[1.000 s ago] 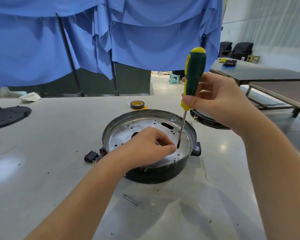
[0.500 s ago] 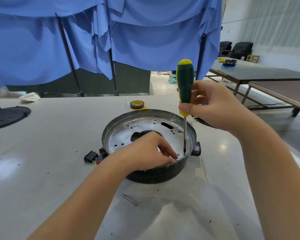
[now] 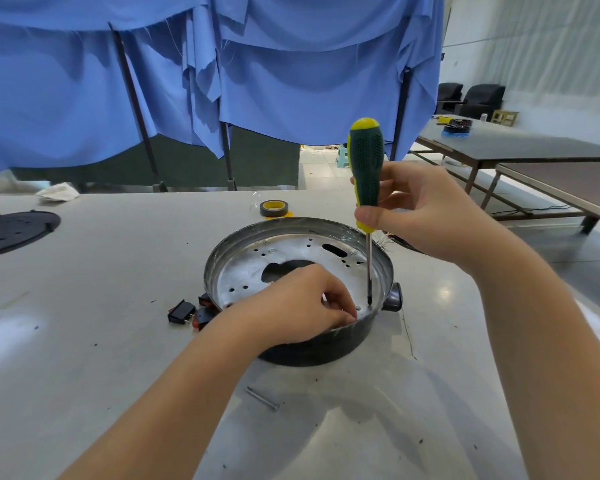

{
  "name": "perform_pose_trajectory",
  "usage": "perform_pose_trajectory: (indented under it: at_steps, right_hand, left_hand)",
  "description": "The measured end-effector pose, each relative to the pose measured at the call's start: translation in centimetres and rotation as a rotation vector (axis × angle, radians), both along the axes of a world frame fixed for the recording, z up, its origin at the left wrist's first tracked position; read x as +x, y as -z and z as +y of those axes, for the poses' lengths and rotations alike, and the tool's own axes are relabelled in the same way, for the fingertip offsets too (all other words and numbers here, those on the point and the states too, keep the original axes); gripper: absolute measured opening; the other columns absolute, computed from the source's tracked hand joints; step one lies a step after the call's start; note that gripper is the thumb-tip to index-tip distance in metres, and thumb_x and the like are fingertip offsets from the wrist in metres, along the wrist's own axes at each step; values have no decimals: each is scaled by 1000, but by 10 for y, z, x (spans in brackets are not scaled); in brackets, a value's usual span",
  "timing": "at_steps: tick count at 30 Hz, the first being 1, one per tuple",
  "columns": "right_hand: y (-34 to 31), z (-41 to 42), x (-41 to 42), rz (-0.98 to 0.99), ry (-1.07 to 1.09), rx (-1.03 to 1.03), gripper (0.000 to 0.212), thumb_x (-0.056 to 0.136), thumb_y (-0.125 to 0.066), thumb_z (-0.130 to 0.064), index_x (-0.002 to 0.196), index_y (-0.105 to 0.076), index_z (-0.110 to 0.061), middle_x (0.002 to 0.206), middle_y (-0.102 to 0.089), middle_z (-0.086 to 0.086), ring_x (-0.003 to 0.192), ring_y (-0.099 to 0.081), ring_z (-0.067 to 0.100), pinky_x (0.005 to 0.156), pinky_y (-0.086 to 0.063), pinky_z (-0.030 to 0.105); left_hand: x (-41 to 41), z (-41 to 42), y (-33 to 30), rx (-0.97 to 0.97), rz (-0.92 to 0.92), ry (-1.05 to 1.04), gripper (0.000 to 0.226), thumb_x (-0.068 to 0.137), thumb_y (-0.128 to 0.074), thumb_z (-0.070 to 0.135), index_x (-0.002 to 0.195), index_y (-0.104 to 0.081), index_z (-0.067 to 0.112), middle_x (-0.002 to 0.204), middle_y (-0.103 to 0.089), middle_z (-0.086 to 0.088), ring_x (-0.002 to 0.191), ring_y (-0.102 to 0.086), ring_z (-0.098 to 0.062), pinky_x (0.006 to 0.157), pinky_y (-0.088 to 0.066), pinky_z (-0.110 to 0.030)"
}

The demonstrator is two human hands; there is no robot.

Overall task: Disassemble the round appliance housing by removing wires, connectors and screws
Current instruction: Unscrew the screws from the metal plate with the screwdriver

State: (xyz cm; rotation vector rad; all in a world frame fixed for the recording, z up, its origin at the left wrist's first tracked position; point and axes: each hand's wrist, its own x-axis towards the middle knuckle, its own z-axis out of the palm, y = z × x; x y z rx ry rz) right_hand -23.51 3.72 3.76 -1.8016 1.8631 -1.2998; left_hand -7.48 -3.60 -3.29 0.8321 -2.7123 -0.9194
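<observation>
The round appliance housing (image 3: 243,251), a shallow metal pan with a perforated silver plate inside and a dark outer wall, sits mid-table. My right hand (image 3: 426,216) grips a green and yellow screwdriver (image 3: 366,168), held upright with its tip down on the plate near the housing's right inner edge. My left hand (image 3: 302,306) rests over the near rim, its fingers curled and pinching at something small on the plate next to the tip; what it pinches is hidden. A black knob (image 3: 394,297) sticks out on the housing's right side.
Black and red rocker switches (image 3: 187,311) lie left of the housing. A loose screw (image 3: 262,398) lies in front of it. A tape roll (image 3: 274,208) sits behind, a black round cover (image 3: 13,230) at far left, another dark part with wires (image 3: 400,240) behind my right hand.
The screwdriver went from tilted to upright and its tip came down onto the plate by the right edge. My left hand shifted slightly right toward the tip.
</observation>
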Motion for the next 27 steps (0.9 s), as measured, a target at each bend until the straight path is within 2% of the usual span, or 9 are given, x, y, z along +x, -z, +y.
perform_pose_trajectory:
  at_steps: [5, 7, 11, 14, 16, 18, 21, 24, 27]
  right_hand:
    - [0, 0, 1, 6, -7, -1, 31, 79, -75, -21, 106, -63, -28, 97, -69, 5, 87, -67, 17, 88, -54, 32]
    - [-1, 1, 0, 5, -5, -5, 31, 78, -75, -21, 107, -63, -28, 97, -69, 5, 87, -67, 17, 87, -55, 32]
    - [-1, 1, -1, 3, 1, -8, 32, 79, -75, -20, 109, -65, -24, 97, -69, 6, 86, -67, 19, 86, -55, 32]
    - [-1, 1, -2, 2, -2, -5, 32, 79, -75, -19, 109, -65, -23, 97, -69, 7, 86, -67, 20, 84, -55, 28]
    - [-1, 1, -1, -1, -6, -3, 32, 79, -75, -18, 109, -65, -22, 98, -69, 8, 87, -67, 22, 84, -55, 29]
    - [-2, 1, -1, -3, -11, -4, 32, 79, -75, -18, 110, -65, -21, 97, -69, 9, 87, -66, 23, 85, -55, 30]
    - [-2, 1, -1, 9, -11, -1, 33, 79, -75, -19, 110, -65, -22, 98, -69, 8, 88, -66, 22, 85, -55, 31]
    - [-1, 1, 0, 13, -12, 2, 32, 79, -75, -20, 108, -64, -25, 99, -69, 8, 88, -67, 21, 86, -55, 33]
    - [-1, 1, 0, 8, -13, -1, 31, 78, -75, -20, 107, -64, -26, 99, -69, 9, 88, -67, 22, 86, -55, 33]
  left_hand:
    - [1, 3, -1, -4, 46, 20, 5, 89, -64, 33, 90, -69, 32, 86, -64, 15, 82, -58, -1, 65, -41, -13]
    - [1, 4, -2, 8, 64, 20, 5, 89, -63, 32, 92, -68, 32, 89, -65, 15, 85, -58, 0, 68, -44, -11]
    - [1, 7, -5, 41, 108, 23, 4, 89, -65, 30, 87, -68, 32, 86, -67, 15, 81, -57, 7, 61, -40, -1]
    - [2, 8, -10, 76, 162, 30, 9, 89, -65, 27, 83, -65, 33, 84, -67, 15, 75, -58, 10, 64, -44, -8]
    - [3, 7, -14, 116, 216, 23, 8, 89, -65, 23, 84, -65, 29, 86, -71, 11, 81, -64, 3, 76, -53, -19]
    - [6, 7, -21, 185, 279, 24, 4, 90, -65, 16, 88, -66, 20, 86, -74, 5, 83, -68, -6, 80, -57, -27]
    - [14, 8, -33, 216, 327, 50, 4, 90, -63, 16, 91, -67, 14, 82, -75, 1, 77, -70, -10, 77, -57, -24]
    - [21, 10, -45, 191, 273, 78, 6, 91, -63, 20, 89, -68, 17, 77, -74, 4, 69, -68, -6, 70, -54, -17]
    - [29, 15, -55, 178, 91, 147, 7, 91, -63, 23, 87, -69, 20, 78, -74, 6, 70, -68, -7, 73, -54, -19]
